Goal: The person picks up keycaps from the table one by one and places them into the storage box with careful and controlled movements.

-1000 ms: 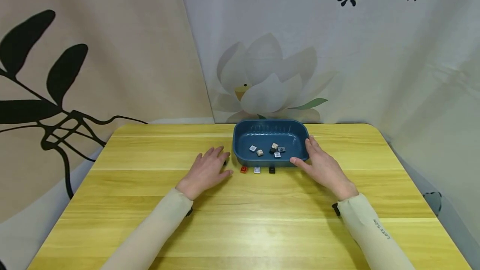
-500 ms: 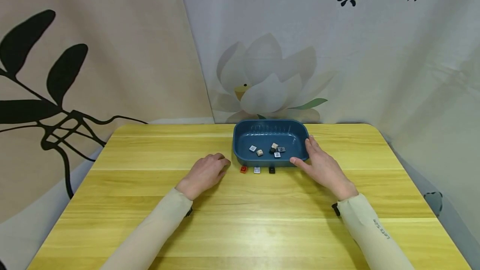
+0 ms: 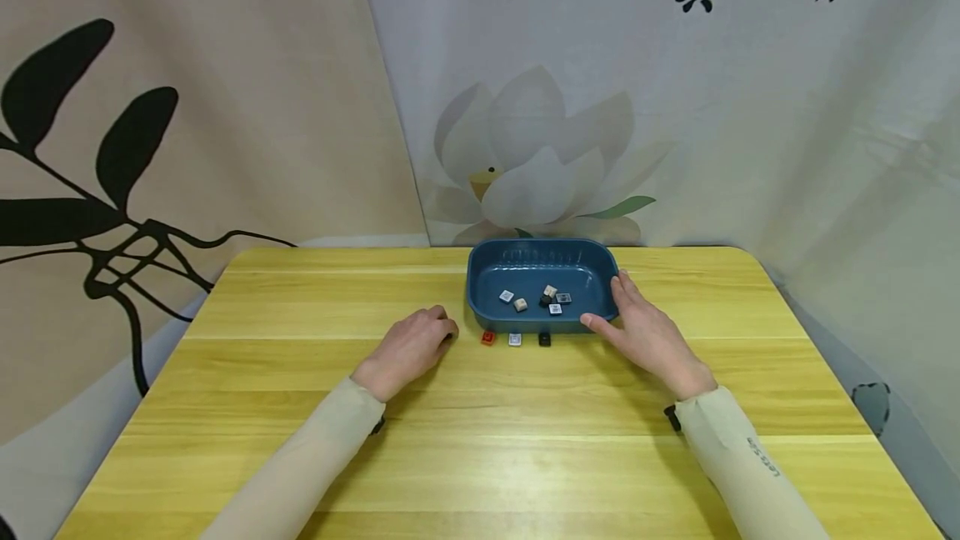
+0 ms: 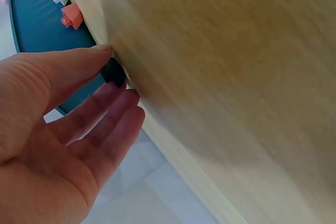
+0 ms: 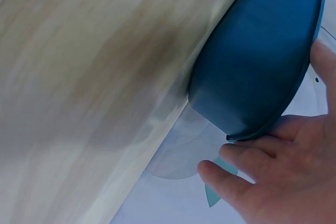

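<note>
My left hand (image 3: 411,350) is on the table just left of a dark blue dish (image 3: 476,315). In the left wrist view, its thumb and index finger pinch a small black keycap (image 4: 113,73) close to the wood; the head view hides this keycap. My right hand (image 3: 654,342) rests against the dish's right end, fingers nearly straight along the side and thumb at the front rim. Along the dish's front edge stand a red keycap (image 3: 488,338), a white keycap (image 3: 514,340) and a black keycap (image 3: 544,340), spaced apart.
Inside the dish lie several keycaps, among them a white one (image 3: 506,296) and a beige one (image 3: 521,305). The wooden table (image 3: 480,448) extends toward the person. Printed cloth (image 3: 555,132) hangs behind the table's back edge.
My left hand's spread fingers have closed down and now pinch the black keycap, which showed beside the fingers earlier. My right hand, the dish and the front row have stayed put.
</note>
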Tool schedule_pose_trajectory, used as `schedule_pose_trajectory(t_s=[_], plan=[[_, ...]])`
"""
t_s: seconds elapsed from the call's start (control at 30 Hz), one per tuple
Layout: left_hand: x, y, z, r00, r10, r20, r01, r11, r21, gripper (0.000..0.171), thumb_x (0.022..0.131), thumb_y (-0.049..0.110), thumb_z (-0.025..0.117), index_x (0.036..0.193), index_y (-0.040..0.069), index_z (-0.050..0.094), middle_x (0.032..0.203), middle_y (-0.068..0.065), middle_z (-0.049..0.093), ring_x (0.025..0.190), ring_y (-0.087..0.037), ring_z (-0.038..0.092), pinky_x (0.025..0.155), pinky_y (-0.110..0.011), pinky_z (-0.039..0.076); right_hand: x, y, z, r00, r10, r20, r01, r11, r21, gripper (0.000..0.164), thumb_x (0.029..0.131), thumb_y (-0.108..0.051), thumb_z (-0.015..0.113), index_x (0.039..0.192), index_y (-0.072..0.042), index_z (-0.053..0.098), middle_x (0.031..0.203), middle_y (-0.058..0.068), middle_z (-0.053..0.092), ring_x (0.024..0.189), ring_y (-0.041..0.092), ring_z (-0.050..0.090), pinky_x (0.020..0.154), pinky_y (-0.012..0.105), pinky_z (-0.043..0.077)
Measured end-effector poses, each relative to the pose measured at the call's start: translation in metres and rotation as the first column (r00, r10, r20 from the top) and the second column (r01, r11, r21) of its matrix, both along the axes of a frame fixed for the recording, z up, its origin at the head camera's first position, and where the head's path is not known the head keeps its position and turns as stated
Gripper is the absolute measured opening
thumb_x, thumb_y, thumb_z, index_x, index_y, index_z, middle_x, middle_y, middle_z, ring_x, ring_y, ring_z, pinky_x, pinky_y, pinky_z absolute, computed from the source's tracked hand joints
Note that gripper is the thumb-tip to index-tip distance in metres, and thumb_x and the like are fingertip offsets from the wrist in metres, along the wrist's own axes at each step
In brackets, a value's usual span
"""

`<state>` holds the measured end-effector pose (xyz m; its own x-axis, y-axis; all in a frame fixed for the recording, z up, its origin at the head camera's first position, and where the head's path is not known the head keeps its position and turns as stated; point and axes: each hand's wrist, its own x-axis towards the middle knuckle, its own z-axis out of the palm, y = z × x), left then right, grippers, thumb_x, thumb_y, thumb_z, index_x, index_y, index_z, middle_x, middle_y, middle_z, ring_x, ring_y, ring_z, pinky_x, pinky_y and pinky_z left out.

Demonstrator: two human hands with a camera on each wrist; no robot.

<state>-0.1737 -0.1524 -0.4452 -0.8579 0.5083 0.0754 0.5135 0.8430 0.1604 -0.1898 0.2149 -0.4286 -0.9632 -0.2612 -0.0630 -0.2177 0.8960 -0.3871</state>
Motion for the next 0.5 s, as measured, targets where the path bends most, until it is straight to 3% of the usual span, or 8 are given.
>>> schedule_pose_trajectory(t_s=[0.5], plan=[[0.0009, -0.0038, -0.0031, 1.0, -0.017, -0.009, 0.018, 0.998, 0.058, 0.009, 0.09, 0.0, 0.079, 0.095, 0.007, 0.079, 0.093, -0.007, 0.066, 0.082, -0.023, 0.066, 0.071, -0.034, 0.057, 0.0001, -0.0007, -0.0002, 1.0, -0.004, 0.012, 0.004, 1.0, 0.004, 0.104, 0.1, -0.068, 0.05, 0.159, 0.012, 0.018, 0.169, 0.03, 0.009, 0.151, 0.05, 0.023, 0.116, 0.063, 0.03]])
